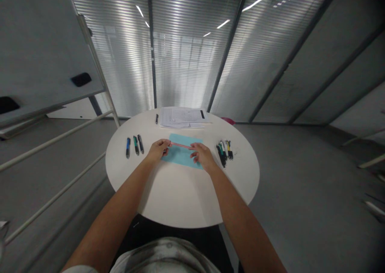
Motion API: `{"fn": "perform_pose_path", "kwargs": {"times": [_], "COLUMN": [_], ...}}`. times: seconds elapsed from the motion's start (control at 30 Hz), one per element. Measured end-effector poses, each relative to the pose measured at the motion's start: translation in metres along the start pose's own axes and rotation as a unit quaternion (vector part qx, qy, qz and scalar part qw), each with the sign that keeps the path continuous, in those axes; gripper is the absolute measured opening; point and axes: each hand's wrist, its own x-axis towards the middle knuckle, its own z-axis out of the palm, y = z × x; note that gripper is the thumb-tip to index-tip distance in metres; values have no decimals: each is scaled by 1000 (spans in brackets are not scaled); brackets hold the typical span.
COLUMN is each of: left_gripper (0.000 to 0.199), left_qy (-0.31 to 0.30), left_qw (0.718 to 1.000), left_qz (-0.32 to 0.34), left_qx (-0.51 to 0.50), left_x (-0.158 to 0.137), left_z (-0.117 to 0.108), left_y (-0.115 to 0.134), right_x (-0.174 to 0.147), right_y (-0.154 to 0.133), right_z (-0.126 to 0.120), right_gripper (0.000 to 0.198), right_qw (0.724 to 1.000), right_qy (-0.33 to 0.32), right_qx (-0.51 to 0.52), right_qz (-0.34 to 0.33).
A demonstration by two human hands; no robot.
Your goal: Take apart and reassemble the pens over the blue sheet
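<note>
A slim pink strip [181, 145] is stretched level between my two hands; whether it is paper, a band or a stick I cannot make out. My left hand [160, 149] pinches its left end between thumb and fingertips. At the other end, my right hand [202, 155] grips it with thumb and forefinger, the other fingers curled below. Beneath the strip lies a light blue sheet [177, 157] on the white round table [180, 196], partly covered by both hands.
Left of the sheet are a blue pen [128, 147], a green pen [136, 145] and a dark pen [140, 144]. Several pens [224, 151] are bunched at right. Papers [180, 118] and a small dark pen [157, 119] lie at the back. A whiteboard [45, 44] stands left.
</note>
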Motion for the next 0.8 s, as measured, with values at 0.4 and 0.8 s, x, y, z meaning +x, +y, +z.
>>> {"fn": "perform_pose_path", "kwargs": {"times": [0.4, 0.8], "left_gripper": [35, 31], "left_qy": [6, 32], "left_qw": [1000, 999], "left_qz": [-1, -27], "left_qx": [-17, -22], "left_x": [1, 0], "left_z": [-1, 0], "left_y": [0, 2], "right_x": [4, 5], "right_y": [3, 1], "right_z": [1, -2], "right_gripper": [31, 24], "right_qw": [997, 992], "right_qy": [34, 35], "right_qx": [-17, 82], "right_qz": [-65, -94]}}
